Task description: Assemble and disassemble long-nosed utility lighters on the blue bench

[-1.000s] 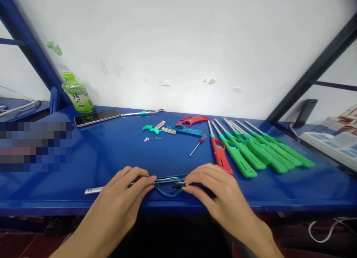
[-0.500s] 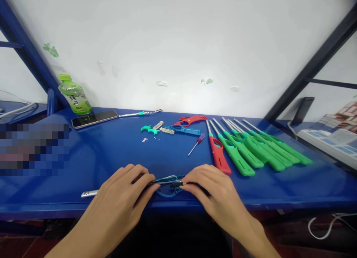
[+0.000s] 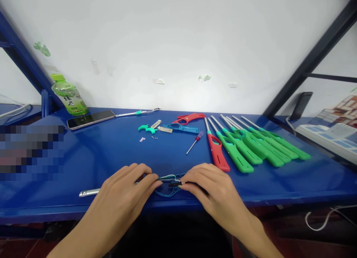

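Near the table's front edge lies a blue lighter half-shell [image 3: 167, 193] with thin wires [image 3: 169, 177] along it. My left hand [image 3: 126, 193] pinches the wires at the shell's left side. A silver metal tube [image 3: 88, 193] sticks out to the left from under this hand. My right hand [image 3: 210, 185] has thumb and finger closed on a small black part [image 3: 174, 184] over the right side of the shell. The palms hide the rest of the shell and tube.
Beyond my hands are a screwdriver [image 3: 195, 142], green clips [image 3: 147, 129], a blue shell [image 3: 185, 129] and red shells [image 3: 192, 117]. Several green lighters [image 3: 259, 146] and a red lighter [image 3: 219, 153] lie right. A phone [image 3: 90, 119] and bottle [image 3: 69, 98] stand back left.
The camera view has shifted slightly. My left fingers have moved a little right along the wires, and the black part's left end is tilted slightly. My right hand has barely moved.
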